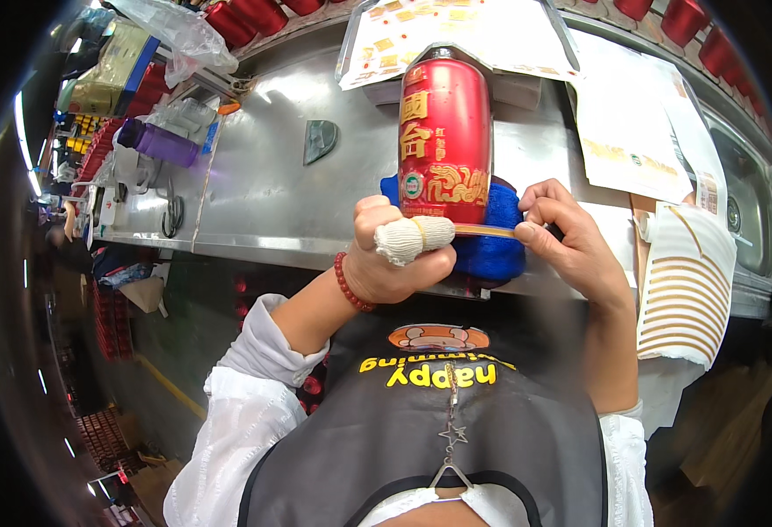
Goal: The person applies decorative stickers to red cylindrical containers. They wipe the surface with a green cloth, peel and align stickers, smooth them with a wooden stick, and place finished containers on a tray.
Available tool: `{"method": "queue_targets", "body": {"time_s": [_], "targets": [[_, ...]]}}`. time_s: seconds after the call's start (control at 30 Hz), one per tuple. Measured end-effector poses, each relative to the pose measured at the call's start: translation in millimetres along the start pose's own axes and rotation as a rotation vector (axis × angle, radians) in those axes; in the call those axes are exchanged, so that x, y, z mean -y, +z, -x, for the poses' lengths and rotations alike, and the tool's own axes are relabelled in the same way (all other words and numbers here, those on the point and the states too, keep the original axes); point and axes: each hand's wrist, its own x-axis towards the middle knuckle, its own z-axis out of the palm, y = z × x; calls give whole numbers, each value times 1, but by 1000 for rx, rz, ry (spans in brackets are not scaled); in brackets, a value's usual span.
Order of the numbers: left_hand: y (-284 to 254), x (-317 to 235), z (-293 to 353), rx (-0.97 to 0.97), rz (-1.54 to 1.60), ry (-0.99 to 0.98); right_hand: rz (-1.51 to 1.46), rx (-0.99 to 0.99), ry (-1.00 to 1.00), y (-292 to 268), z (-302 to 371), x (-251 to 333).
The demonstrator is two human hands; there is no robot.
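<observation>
A glossy red bottle (449,132) with gold lettering and a gold dragon design lies with its base toward me on a blue cloth pad (491,256). Across its lower end runs a thin gold strip (489,230). My left hand (395,272) is closed at the strip's left side, and a white knitted finger cover (414,240) on one digit presses there. The strip's right end is pinched between thumb and finger of my right hand (575,241), just off the bottle's side. What the curled left fingers touch underneath is hidden.
A backing sheet (685,294) with rows of gold strips hangs at the right, below white papers (627,132). Behind the bottle sits a tray (526,35) of gold and red stickers. A dark flat plate (320,140), purple bottle (159,143) and scissors (172,212) lie left on the metal table.
</observation>
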Motion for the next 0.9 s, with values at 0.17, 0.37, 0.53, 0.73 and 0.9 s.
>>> {"method": "queue_targets", "body": {"time_s": [0.17, 0.37, 0.53, 0.73, 0.9], "targets": [[4, -2, -15, 8, 71, 45, 35, 4, 2, -4, 1, -4], [-2, -1, 0, 47, 37, -19, -23, 6, 36, 1, -1, 2], [-2, -3, -7, 54, 50, -12, 12, 12, -31, 0, -2, -5], [0, 4, -12, 44, 101, 46, -92, 30, 43, 1, -3, -1], [-1, -1, 1, 28, 44, -20, -12, 47, -46, -1, -4, -2]]}}
